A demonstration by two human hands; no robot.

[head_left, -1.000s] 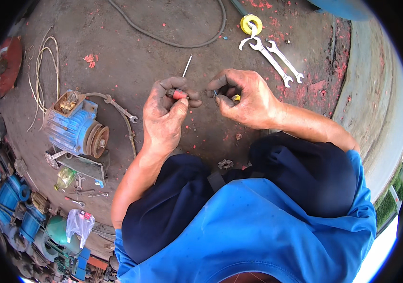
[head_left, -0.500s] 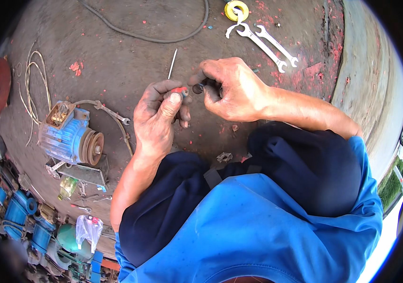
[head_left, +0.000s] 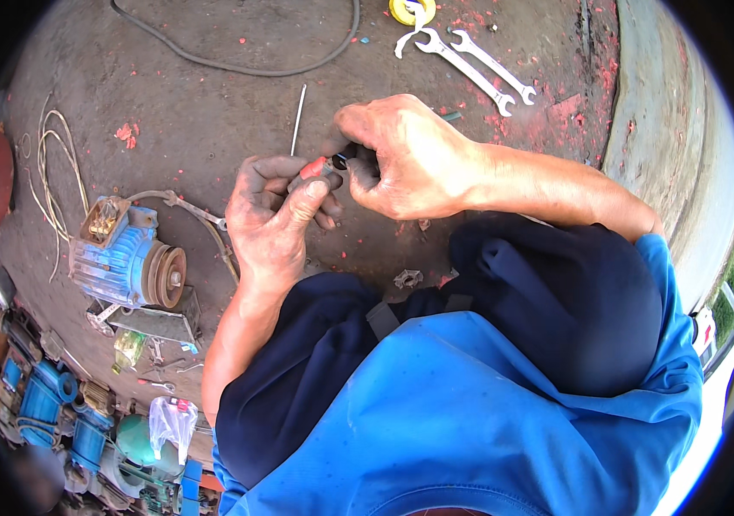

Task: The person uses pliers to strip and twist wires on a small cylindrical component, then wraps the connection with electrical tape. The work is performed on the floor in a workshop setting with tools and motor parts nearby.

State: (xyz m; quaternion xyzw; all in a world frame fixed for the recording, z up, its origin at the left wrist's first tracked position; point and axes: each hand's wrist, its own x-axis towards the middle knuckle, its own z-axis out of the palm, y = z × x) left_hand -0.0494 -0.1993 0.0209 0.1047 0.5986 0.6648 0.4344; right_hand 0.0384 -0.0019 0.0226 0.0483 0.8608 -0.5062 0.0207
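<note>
My left hand (head_left: 271, 206) pinches a small red piece (head_left: 314, 168) with a greyish end between thumb and fingers. Closed beside it, my right hand (head_left: 410, 159) has thumb and forefinger on a small dark round piece (head_left: 340, 161). The dark piece now meets the end of the red one; its exact kind is too small to make out. A thin metal rod (head_left: 298, 120) shows just beyond my left fingers. Whether it lies on the ground or joins something in the hand, I cannot tell.
Two open-end wrenches (head_left: 470, 73) and a yellow tape roll (head_left: 410, 12) lie far right of centre. A dark cable (head_left: 238, 70) curves at the back. At left stands a blue electric motor (head_left: 118, 258) with a pulley; more motors (head_left: 45, 400) crowd the lower left.
My right hand has moved closer to the left, bringing the dark round piece against the red piece. The whole view has shifted slightly.
</note>
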